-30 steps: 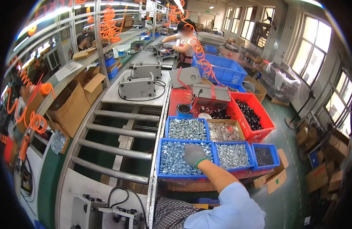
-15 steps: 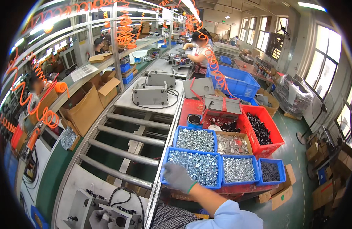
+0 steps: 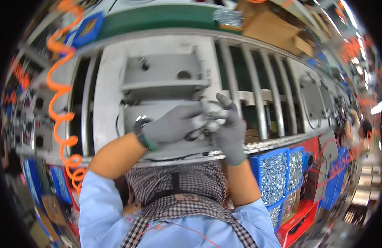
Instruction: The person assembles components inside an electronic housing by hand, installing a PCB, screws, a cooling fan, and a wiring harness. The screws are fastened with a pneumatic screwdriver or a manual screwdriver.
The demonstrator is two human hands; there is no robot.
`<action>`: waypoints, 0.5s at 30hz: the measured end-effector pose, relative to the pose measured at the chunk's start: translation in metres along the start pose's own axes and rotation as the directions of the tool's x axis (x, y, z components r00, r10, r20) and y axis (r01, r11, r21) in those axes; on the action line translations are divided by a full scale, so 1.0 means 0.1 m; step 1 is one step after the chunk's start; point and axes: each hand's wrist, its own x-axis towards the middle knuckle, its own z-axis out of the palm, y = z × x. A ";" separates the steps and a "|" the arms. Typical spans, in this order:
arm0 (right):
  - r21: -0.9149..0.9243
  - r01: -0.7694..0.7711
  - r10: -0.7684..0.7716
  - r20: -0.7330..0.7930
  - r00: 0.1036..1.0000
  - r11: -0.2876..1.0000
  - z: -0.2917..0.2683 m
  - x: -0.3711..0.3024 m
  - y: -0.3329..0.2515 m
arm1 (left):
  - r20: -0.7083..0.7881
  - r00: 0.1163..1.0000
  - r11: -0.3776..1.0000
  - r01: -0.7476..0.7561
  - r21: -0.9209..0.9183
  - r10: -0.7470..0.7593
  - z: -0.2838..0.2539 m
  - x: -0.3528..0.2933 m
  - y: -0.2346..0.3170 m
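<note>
**Fingers meet over the near grey metal housing** [image 3: 149,110]

The left hand [image 3: 168,127] and the right hand [image 3: 231,134], both in grey gloves, are together above the housing's right part. Their fingers are bent; blur hides whether they grip anything. The near housing sits on a white board [image 3: 110,95] before the person, the far housing [image 3: 158,74] just beyond. Conveyor rollers [image 3: 253,87] and blue bins [image 3: 287,165] lie to the right.
</note>
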 end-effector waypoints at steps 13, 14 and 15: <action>-0.732 -0.076 0.076 -0.033 0.997 0.677 -0.27 -0.18 -0.06 | -0.307 0.952 0.977 -0.085 -0.195 0.022 -0.14 0.08 -0.10; -0.769 -0.200 0.217 -0.082 0.973 0.608 -0.27 -0.22 -0.05 | -0.357 0.932 0.998 -0.052 0.023 0.057 -0.18 0.11 -0.12; -0.806 -0.219 0.204 -0.125 0.971 0.550 -0.15 -0.21 -0.03 | -0.399 0.911 0.971 -0.005 0.238 0.103 -0.20 0.11 -0.14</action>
